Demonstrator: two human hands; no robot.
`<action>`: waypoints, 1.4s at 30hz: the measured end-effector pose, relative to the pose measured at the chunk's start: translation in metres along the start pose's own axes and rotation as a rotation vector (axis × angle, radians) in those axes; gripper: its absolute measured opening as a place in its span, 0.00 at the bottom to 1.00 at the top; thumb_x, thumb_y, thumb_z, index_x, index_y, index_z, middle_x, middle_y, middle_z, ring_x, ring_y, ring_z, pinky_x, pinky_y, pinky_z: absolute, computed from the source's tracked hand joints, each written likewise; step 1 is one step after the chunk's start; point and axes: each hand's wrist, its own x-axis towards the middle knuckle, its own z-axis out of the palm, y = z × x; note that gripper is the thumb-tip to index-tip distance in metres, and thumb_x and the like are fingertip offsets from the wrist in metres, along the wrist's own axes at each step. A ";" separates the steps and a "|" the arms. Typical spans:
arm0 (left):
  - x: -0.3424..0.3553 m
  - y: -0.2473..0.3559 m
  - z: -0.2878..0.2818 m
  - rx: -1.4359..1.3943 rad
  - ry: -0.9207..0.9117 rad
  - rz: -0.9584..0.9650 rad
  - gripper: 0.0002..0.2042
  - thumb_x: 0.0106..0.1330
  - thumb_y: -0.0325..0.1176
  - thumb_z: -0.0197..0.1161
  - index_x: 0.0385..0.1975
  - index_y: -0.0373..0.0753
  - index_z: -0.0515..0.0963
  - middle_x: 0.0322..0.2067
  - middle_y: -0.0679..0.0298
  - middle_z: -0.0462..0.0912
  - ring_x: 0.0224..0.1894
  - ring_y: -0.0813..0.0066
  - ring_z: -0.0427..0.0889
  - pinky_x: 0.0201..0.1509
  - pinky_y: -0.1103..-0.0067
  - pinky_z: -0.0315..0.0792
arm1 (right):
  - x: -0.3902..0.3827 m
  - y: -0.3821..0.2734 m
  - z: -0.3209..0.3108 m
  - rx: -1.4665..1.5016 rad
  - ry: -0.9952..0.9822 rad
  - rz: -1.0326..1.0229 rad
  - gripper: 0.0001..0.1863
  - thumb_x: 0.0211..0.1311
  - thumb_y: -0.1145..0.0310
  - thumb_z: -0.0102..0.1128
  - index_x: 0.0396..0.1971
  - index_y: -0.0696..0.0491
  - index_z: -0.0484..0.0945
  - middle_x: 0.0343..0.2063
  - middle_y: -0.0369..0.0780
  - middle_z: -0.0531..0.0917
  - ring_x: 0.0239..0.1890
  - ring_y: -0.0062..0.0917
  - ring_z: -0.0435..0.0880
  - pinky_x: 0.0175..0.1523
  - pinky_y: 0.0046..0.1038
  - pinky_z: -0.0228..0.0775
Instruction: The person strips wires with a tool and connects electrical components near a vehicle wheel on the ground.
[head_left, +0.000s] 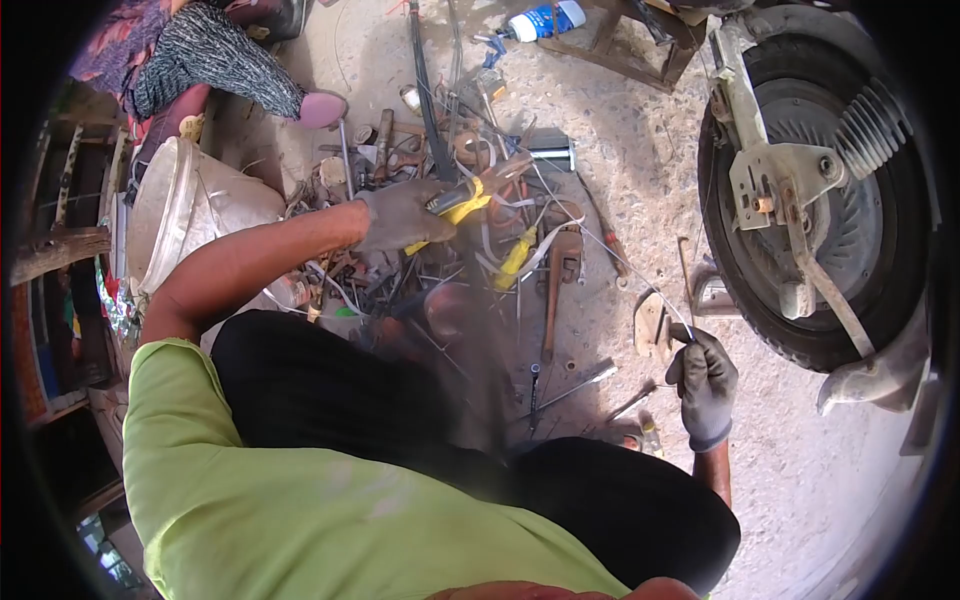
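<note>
My left hand (408, 215), in a grey work glove, reaches over a heap of tools. It is closed around what look like yellow-handled pliers (464, 207), whose metal end points up and right. Out to the right, my gloved right hand (706, 383) pinches the end of a thin pale cable (612, 252). From those fingers the cable runs up and left to the heap, close to the pliers' tip. Whether the pliers grip it, I cannot tell. Below them lies a yellow screwdriver handle (517, 258), beside a rusty pipe wrench (553, 295).
A wheel with tyre and spring (790, 190) stands at the right. At the left is a dirty white bucket (200, 215). Another person's leg (225, 70) rests at the upper left. A blue-and-white bottle (545, 20) lies at the top; sockets and rods (575, 388) lie before my knees.
</note>
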 end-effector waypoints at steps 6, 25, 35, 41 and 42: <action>0.013 0.013 -0.006 0.280 0.023 0.022 0.28 0.63 0.37 0.67 0.65 0.42 0.72 0.39 0.60 0.86 0.41 0.74 0.82 0.49 0.74 0.76 | 0.000 0.006 0.002 0.017 0.030 -0.052 0.20 0.79 0.58 0.52 0.60 0.56 0.78 0.22 0.32 0.80 0.19 0.09 0.68 0.25 0.14 0.61; 0.059 0.038 -0.004 0.722 0.290 0.332 0.28 0.67 0.45 0.61 0.64 0.37 0.70 0.56 0.46 0.76 0.59 0.46 0.77 0.65 0.63 0.70 | 0.000 0.045 -0.001 0.009 -0.003 0.108 0.17 0.79 0.67 0.49 0.57 0.60 0.78 0.23 0.36 0.83 0.17 0.10 0.71 0.25 0.16 0.63; 0.083 0.026 -0.034 0.516 0.445 0.228 0.26 0.60 0.41 0.63 0.57 0.35 0.75 0.50 0.44 0.82 0.57 0.45 0.79 0.64 0.62 0.71 | -0.030 0.149 -0.046 0.009 0.187 0.248 0.16 0.78 0.65 0.49 0.54 0.59 0.80 0.20 0.34 0.82 0.12 0.09 0.67 0.18 0.15 0.57; 0.083 0.019 -0.050 0.497 0.489 0.151 0.24 0.61 0.42 0.60 0.56 0.36 0.74 0.51 0.43 0.81 0.55 0.45 0.80 0.61 0.62 0.71 | -0.086 0.312 -0.142 -0.115 0.495 0.687 0.15 0.77 0.63 0.52 0.55 0.52 0.80 0.27 0.38 0.85 0.16 0.18 0.74 0.21 0.19 0.63; 0.083 0.020 -0.047 0.498 0.495 0.182 0.23 0.61 0.43 0.61 0.54 0.36 0.75 0.52 0.44 0.80 0.56 0.46 0.80 0.61 0.62 0.71 | -0.095 0.311 -0.152 -0.211 0.551 0.746 0.15 0.76 0.63 0.53 0.55 0.53 0.80 0.29 0.38 0.85 0.18 0.19 0.75 0.22 0.19 0.64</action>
